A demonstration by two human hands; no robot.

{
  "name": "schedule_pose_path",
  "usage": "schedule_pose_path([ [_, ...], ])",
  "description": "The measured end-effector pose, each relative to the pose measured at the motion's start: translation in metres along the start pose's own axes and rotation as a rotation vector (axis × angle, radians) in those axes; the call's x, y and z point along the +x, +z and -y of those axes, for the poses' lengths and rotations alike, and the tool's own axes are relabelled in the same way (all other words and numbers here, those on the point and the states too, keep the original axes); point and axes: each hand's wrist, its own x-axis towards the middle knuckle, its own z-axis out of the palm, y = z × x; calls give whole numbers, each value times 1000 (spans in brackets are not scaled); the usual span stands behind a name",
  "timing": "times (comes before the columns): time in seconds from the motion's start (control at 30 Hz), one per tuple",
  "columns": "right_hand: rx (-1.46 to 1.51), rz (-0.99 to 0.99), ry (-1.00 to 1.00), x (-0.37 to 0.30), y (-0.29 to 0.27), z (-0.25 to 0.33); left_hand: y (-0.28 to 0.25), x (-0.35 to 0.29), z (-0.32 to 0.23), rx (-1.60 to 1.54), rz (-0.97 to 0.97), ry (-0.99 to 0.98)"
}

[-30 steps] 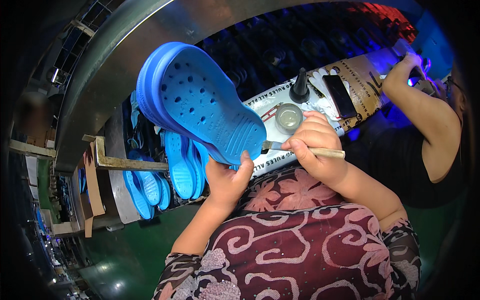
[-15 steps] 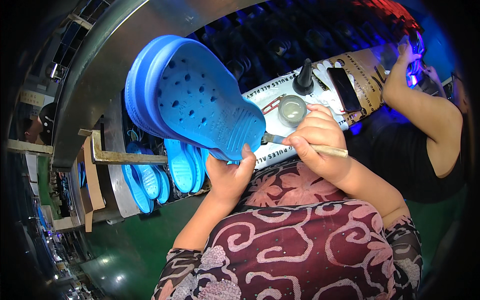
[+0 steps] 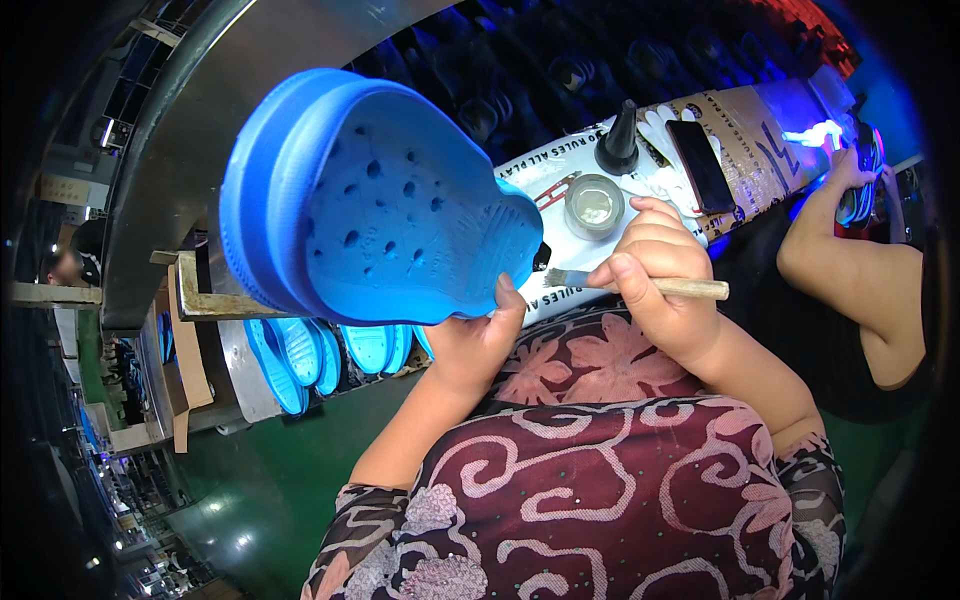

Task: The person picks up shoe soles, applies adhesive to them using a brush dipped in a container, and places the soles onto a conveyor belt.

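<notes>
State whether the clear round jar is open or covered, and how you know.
Open: no lid covers the clear jar; its round rim and pale contents show from above.

Black capitals run along the white plastic wrapping (image 3: 562,243) and brown wrapping (image 3: 764,182); indistinct moulded lettering marks the blue clog (image 3: 405,225).

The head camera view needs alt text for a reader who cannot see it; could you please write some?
A person's left hand holds a blue shoe dotted with holes, while the right hand holds a brush near the shoe's narrower end. Beyond the brush are a round jar, a black cone and a dark phone.
</notes>
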Motion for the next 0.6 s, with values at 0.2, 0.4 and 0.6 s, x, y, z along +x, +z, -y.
schedule_pose_path([
  [0.2, 53, -78, 19, 4, 4, -5, 3, 0, 1, -17, 9, -10],
  [0.4, -149, -11, -63, 2, 1, -3, 3, 3, 2, 11, -32, 16],
  [0.6, -52, -64, -26, 3, 0, -4, 5, 2, 1, 33, -47, 16],
])
